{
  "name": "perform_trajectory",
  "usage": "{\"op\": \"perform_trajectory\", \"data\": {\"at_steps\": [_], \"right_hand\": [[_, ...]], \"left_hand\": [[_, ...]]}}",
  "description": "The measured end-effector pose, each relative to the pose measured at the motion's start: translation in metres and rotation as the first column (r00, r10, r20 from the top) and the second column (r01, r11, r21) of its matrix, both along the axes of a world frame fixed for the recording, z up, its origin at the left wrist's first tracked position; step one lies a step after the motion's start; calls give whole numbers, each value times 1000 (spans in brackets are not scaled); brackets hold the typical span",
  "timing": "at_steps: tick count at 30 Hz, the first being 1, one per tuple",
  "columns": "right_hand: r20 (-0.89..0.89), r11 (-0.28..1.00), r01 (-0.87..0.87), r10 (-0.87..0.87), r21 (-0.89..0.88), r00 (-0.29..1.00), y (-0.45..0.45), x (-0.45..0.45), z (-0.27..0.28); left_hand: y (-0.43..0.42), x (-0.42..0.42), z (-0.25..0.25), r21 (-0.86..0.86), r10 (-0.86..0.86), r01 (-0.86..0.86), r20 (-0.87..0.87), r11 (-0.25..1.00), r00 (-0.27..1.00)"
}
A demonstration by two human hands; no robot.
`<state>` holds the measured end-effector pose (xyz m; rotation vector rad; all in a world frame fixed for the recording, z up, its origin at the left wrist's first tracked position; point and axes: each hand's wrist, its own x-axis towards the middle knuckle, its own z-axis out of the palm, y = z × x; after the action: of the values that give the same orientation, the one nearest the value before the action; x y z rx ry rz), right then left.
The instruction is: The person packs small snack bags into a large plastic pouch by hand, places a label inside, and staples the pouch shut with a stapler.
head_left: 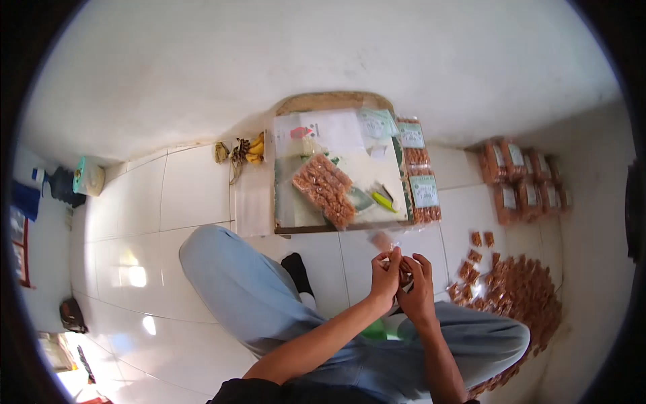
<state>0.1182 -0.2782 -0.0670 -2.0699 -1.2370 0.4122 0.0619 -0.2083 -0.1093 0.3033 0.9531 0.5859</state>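
My left hand [385, 276] and my right hand [418, 291] are close together above my lap, with fingers closed. Between them is a small clear plastic packet [405, 268] with brown contents, partly hidden by the fingers. Just beyond my fingertips is a blurred pinkish-brown packet [381, 240]; whether it touches them I cannot tell. In front stands a low table [316, 219], where a large clear bag filled with small brown packets [324, 190] lies at a slant. To its right on the tabletop is a yellow-green cutter [383, 201].
Labelled bags [424, 191] line the table's right edge. Further right, more filled bags [509, 161] are stacked by the wall. A heap of small brown packets [525, 289] spreads beside my right knee. Bananas [256, 148] lie left of the table, and a lidded tub [89, 176] stands further left.
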Motion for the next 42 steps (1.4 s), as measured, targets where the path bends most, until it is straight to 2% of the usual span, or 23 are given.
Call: {"op": "perform_trajectory", "data": {"at_steps": [1, 2, 4, 5, 8, 10, 12, 13, 14, 15, 16, 17, 18, 20, 22, 24, 26, 30, 32, 35, 38, 40, 42], "right_hand": [[4, 998, 2, -2, 58, 1000, -3, -3, -10], [-10, 998, 24, -23, 58, 1000, -6, -5, -12], [209, 998, -45, 52, -37, 976, -12, -11, -13], [237, 998, -45, 53, -41, 970, -13, -12, -17], [168, 997, -14, 27, -78, 985, -18, -7, -27], [161, 1000, 15, -14, -2, 987, -20, 4, -34], [42, 987, 161, -162, 16, 986, -22, 17, -46], [-40, 973, 229, -230, -35, 972, -19, 24, -42], [-247, 946, 280, -314, -163, 917, -16, 32, -34], [-333, 932, 324, -360, -161, 871, -12, 37, -39], [-417, 917, 364, -398, -163, 817, -12, 43, -50], [-513, 918, 370, -388, -142, 766, -11, 50, -77], [-604, 918, 377, -370, -122, 706, -8, 53, -98], [-671, 929, 340, -345, -145, 656, 5, 55, -92], [-747, 934, 277, -348, -225, 566, 15, 56, -90], [-766, 939, 277, -330, -204, 552, 22, 57, -96], [-828, 926, 280, -358, -254, 432, 24, 57, -100], [-871, 932, 314, -301, -183, 387, 32, 48, -92], [-957, 937, 306, -229, -168, 178, 33, 48, -87], [-959, 930, 286, -266, -230, 95, 25, 52, -78], [-942, 926, 228, -327, -302, 80, 10, 63, -76], [-914, 909, 225, -384, -350, 132, 4, 66, -78], [-852, 938, 216, -339, -273, 399, -1, 65, -79]], "left_hand": [[1, -7, -11, 20, -71, 69, 128, 997, 989], [-4, -9, -18, 19, -92, 90, 114, 996, 989], [-12, -15, -23, -27, -94, 94, 13, 995, 995], [-13, -18, -25, -73, -130, 129, -12, 989, 991], [-14, -24, -13, -68, -223, 219, -65, 973, 973], [-11, -24, -3, -55, -264, 262, -36, 964, 964], [-10, -29, 12, -50, -455, 479, -414, 876, 788], [-8, -38, 9, 144, -460, 622, -550, 770, 697], [-4, -43, 6, 142, -463, 633, -563, 761, 684], [5, -45, 15, 289, -332, 819, -809, 495, 486], [13, -44, 21, 292, -80, 943, -948, 159, 308], [20, -41, 15, 361, 64, 928, -932, 91, 356], [27, -36, 10, 348, 73, 933, -937, 88, 343], [42, -19, 6, 256, 257, 967, -934, -12, 250], [51, -10, 5, 234, 252, 972, -939, -33, 235], [56, -7, 0, 220, 249, 974, -941, -58, 228], [59, -10, -12, 254, 320, 965, -911, -61, 260], [58, -12, -3, 268, 343, 962, -901, -46, 268], [55, -14, -1, 290, 358, 956, -889, -41, 285], [53, -20, -4, 378, 395, 925, -844, -40, 362], [54, -23, -7, 383, 419, 923, -832, -41, 364], [53, -26, -10, 430, 419, 901, -810, -54, 411], [52, -27, -13, 478, 418, 875, -782, -73, 462]]}}
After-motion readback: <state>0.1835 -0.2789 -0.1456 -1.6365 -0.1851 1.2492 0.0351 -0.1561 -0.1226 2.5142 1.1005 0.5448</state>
